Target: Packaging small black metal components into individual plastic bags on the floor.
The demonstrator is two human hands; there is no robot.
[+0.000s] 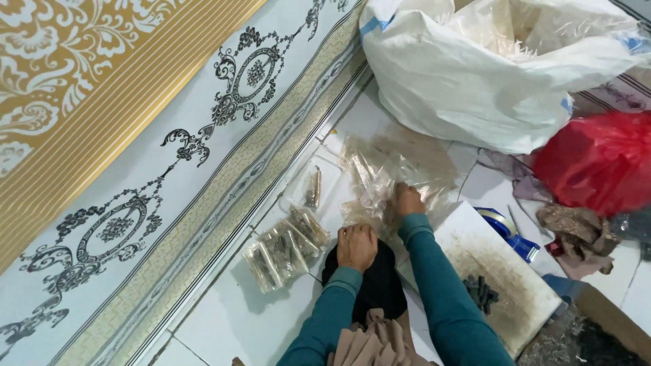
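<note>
On the tiled floor point(224, 318), the right hand point(409, 200) pinches a heap of clear plastic bags point(386, 169); the left hand point(357, 247), fingers curled, presses a black cloth point(376, 285) just below.

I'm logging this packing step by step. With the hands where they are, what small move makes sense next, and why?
Probably peel one clear bag free. The right hand already rests on the loose pile of clear plastic bags, while the left hand is a fist on the black cloth. Filled packets lie stacked beside it.
</note>
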